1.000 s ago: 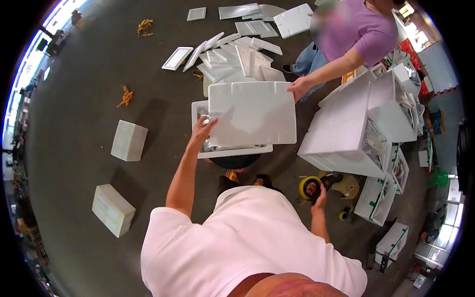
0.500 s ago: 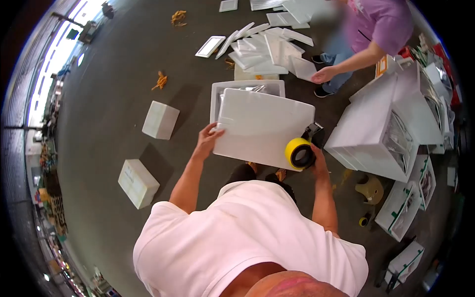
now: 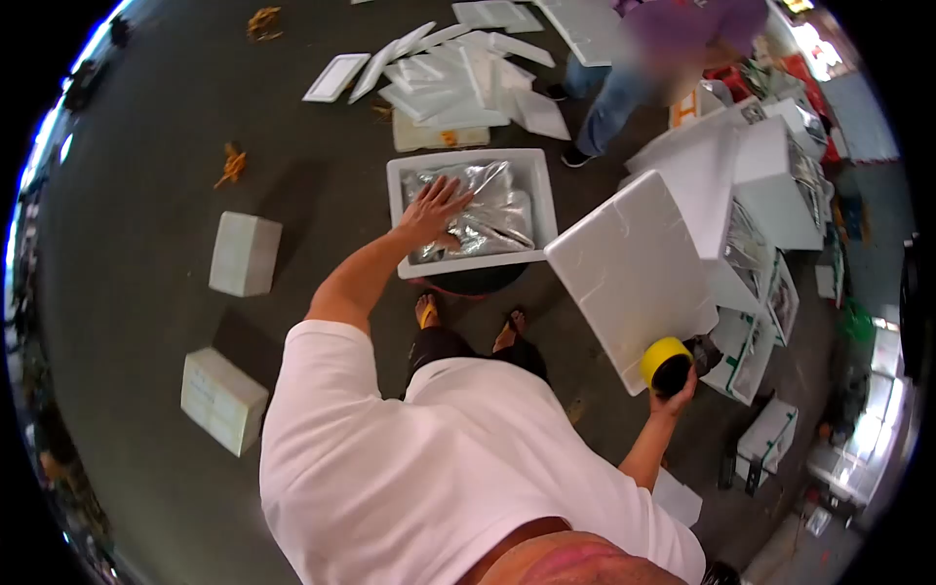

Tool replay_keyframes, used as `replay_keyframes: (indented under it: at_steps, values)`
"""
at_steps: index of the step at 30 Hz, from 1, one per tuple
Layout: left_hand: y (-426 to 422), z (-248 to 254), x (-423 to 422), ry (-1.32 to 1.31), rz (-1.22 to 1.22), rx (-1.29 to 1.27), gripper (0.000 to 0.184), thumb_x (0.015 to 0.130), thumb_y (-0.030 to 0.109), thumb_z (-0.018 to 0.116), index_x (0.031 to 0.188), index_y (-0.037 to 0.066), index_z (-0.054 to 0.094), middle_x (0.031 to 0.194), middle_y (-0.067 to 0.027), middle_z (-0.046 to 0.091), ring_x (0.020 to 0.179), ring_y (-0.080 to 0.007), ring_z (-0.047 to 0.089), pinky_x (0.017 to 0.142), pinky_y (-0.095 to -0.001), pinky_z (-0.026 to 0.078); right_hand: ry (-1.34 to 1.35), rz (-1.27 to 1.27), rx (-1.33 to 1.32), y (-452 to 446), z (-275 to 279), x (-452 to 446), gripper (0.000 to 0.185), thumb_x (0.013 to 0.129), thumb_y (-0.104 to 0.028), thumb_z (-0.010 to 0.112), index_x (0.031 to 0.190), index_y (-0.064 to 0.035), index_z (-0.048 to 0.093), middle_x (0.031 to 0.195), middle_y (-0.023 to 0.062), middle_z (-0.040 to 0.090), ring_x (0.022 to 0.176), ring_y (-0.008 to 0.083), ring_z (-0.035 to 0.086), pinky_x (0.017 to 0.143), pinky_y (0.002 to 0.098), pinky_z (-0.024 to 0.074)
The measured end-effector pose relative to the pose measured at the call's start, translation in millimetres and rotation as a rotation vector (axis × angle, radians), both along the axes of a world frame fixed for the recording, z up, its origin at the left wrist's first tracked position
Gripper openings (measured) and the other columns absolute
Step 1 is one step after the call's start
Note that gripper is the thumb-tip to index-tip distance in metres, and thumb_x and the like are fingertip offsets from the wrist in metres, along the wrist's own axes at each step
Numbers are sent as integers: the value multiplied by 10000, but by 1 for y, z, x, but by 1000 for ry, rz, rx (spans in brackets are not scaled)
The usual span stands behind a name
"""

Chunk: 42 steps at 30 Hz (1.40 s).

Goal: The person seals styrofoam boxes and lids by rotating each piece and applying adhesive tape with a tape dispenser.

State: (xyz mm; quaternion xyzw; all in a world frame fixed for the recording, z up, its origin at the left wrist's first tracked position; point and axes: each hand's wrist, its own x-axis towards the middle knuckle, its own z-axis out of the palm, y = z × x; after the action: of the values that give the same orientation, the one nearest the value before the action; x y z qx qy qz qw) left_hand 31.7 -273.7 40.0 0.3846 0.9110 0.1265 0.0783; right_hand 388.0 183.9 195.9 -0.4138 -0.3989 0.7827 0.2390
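Observation:
My left hand (image 3: 432, 214) lies flat with its fingers spread on a silver foil bag (image 3: 497, 210). That bag fills an open white foam box (image 3: 468, 263), which rests on a dark round support (image 3: 485, 281) in front of my feet. Out to the right, my right hand (image 3: 675, 398) is closed on a tape dispenser with a yellow roll (image 3: 667, 363). The same hand also grips the lower corner of a white foam lid (image 3: 634, 278), held tilted beside the box. Part of the grip is hidden behind the roll.
A pile of foam lids (image 3: 458, 78) lies beyond the box. Two closed foam boxes (image 3: 246, 253) (image 3: 222, 400) stand on the floor at left. More foam boxes (image 3: 780, 185) are stacked at right. A person in purple (image 3: 673, 49) stands at the far right.
The lid has swung off the box to the right, carried with the tape dispenser in my right hand. My left hand has let go of the lid and moved onto the foil bag.

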Motion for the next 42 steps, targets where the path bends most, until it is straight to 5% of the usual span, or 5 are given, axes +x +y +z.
replay_keyframes:
  at_steps: [8, 13, 20, 35, 42]
  values:
    - [5, 19, 0, 52, -15, 25, 989, 695, 513, 799, 1504, 207, 320, 1540, -169, 297, 1420, -387, 273, 1140, -511, 253, -107, -80, 144, -19, 6, 67, 607, 851, -430, 649, 1281, -17, 530, 1225, 140, 597, 1106, 319, 600, 909, 486, 509]
    - [-5, 58, 23, -905, 753, 1173, 674, 938, 528, 558, 1418, 71, 437, 1302, -139, 575, 1100, -201, 600, 880, -358, 483, 31, 286, 72, -14, -23, -31, 469, 921, -306, 569, 1289, -14, 553, 1249, 157, 585, 1149, 312, 584, 959, 459, 489]
    - [-25, 29, 53, -658, 910, 1116, 596, 805, 244, 809, 1259, -12, 521, 1181, -124, 622, 1000, -184, 618, 848, -328, 510, 4, 790, 160, -103, -116, -291, 553, 840, -383, 688, 1200, 31, 613, 1198, 108, 615, 1194, 178, 517, 1012, 339, 396]
    - [-17, -15, 109, -474, 1140, 1084, 779, 819, 421, 754, 1423, 78, 399, 1255, -135, 573, 1113, -263, 574, 972, -384, 443, -122, 775, 164, -121, -146, -240, 624, 858, -421, 672, 1299, -3, 533, 1247, 112, 583, 1154, 196, 532, 1006, 325, 388]
    - [-35, -25, 107, -176, 1099, 447, 948, 800, 609, 663, 1484, 60, 304, 1295, -248, 515, 1230, -422, 476, 1036, -491, 370, -190, 712, 169, -136, -151, -235, 648, 864, -465, 664, 1313, -15, 537, 1297, 112, 561, 1204, 220, 506, 1049, 358, 346]
